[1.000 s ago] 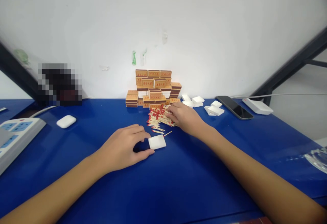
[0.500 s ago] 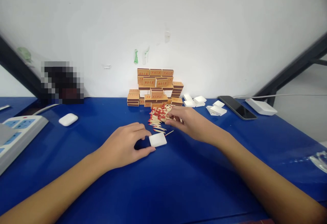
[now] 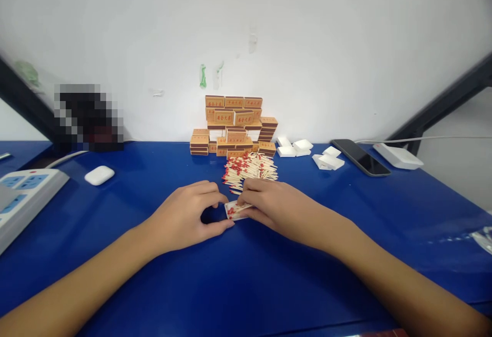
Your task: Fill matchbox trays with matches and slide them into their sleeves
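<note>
On the blue table lies a small white matchbox tray (image 3: pixel 227 206), its left end between the thumb and fingers of my left hand (image 3: pixel 196 214). My right hand (image 3: pixel 272 201) is over the tray's right part, its fingers closed on matches (image 3: pixel 231 211) with red heads that lie inside the tray. How many matches it holds is hidden by the fingers. Just behind is a loose pile of red-headed matches (image 3: pixel 253 167). Beyond the pile, against the wall, rise stacked orange-brown matchboxes (image 3: pixel 234 117).
White matchbox trays (image 3: pixel 294 148) lie right of the stack, with more trays (image 3: pixel 328 160) beside a black phone (image 3: pixel 361 157). A white box-shaped device (image 3: pixel 397 156) is at far right. Leftward are a white earbud case (image 3: pixel 99 175) and a power strip (image 3: pixel 34 198).
My right hand has moved from the pile toward me, down to the tray, bringing matches into it. The tray was bare before. My left hand stays at the tray's left end.
</note>
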### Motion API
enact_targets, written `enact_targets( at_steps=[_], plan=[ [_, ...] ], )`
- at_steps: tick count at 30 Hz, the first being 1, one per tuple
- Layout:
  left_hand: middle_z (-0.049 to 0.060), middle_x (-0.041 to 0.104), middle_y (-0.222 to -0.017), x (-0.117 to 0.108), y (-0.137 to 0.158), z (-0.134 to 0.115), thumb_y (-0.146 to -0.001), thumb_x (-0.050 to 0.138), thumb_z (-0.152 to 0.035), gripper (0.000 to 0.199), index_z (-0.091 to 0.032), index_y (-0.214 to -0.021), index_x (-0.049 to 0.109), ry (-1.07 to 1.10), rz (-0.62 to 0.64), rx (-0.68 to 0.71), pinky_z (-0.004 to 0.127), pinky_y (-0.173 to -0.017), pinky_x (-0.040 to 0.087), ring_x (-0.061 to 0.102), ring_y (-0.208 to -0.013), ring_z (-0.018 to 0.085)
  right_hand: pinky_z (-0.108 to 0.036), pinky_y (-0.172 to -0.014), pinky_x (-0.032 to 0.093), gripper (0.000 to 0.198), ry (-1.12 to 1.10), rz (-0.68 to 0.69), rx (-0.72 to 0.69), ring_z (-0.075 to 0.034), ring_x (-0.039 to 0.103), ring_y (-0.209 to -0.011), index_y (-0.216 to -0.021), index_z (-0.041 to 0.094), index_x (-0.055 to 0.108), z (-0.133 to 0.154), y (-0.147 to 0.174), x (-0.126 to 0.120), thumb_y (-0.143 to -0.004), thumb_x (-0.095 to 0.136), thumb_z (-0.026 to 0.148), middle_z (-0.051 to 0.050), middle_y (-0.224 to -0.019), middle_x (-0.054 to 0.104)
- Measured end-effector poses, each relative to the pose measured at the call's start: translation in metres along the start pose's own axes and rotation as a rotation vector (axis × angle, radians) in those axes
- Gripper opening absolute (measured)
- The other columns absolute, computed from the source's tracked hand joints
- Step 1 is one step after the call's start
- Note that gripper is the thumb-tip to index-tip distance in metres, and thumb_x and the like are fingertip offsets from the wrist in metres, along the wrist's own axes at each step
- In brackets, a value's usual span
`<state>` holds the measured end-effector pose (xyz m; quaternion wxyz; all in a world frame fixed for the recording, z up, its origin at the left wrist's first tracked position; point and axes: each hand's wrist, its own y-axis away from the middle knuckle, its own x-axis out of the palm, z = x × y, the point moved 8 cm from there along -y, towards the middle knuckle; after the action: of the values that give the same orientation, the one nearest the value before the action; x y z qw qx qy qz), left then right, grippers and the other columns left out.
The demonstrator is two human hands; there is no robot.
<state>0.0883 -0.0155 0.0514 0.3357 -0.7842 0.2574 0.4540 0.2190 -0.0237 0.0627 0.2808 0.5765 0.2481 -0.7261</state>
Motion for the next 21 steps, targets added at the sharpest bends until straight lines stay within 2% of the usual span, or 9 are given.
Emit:
enact_targets(
  at_steps=[8,13,17,21],
  plan=[
    [0.004,0.069,-0.094,0.000,0.001,0.003,-0.093,0.073,-0.040,0.024,-0.021,-0.109,0.074,0.004,0.004,-0.018,0.032,-0.075,0.052,0.065,-0.087,0.020,-0.032,-0.081,0.049,0.015,-0.120,-0.030,0.007,-0.021,0.068,-0.096,-0.115,0.021,0.072,-0.013,0.006,-0.001,-0.102,0.065,0.024,-0.007,-0.111,0.070],
    [0.003,0.069,-0.092,0.000,0.001,0.003,-0.093,0.072,-0.040,0.024,-0.021,-0.108,0.075,-0.002,0.007,-0.029,0.031,-0.074,0.051,0.065,-0.085,0.019,-0.030,-0.071,0.046,0.016,-0.145,-0.046,0.041,-0.019,0.066,-0.086,-0.109,0.024,0.070,-0.023,0.013,-0.005,-0.098,0.071,0.035,-0.004,-0.103,0.072],
    [0.003,0.069,-0.094,0.000,0.002,0.003,-0.093,0.073,-0.040,0.026,-0.020,-0.110,0.075,-0.003,0.008,-0.030,0.031,-0.075,0.052,0.065,-0.088,0.019,-0.028,-0.064,0.042,0.022,-0.151,-0.027,0.111,-0.018,0.066,-0.078,-0.105,0.024,0.067,-0.032,0.018,-0.005,-0.089,0.081,0.030,0.000,-0.092,0.074],
    [0.003,0.068,-0.092,0.000,0.002,0.003,-0.093,0.073,-0.039,0.026,-0.020,-0.110,0.075,0.001,0.010,-0.034,0.032,-0.075,0.052,0.065,-0.086,0.019,-0.028,-0.063,0.041,0.017,-0.167,-0.008,0.109,-0.017,0.065,-0.077,-0.102,0.024,0.067,-0.032,0.019,-0.003,-0.090,0.078,0.023,0.001,-0.091,0.075]
  ],
)
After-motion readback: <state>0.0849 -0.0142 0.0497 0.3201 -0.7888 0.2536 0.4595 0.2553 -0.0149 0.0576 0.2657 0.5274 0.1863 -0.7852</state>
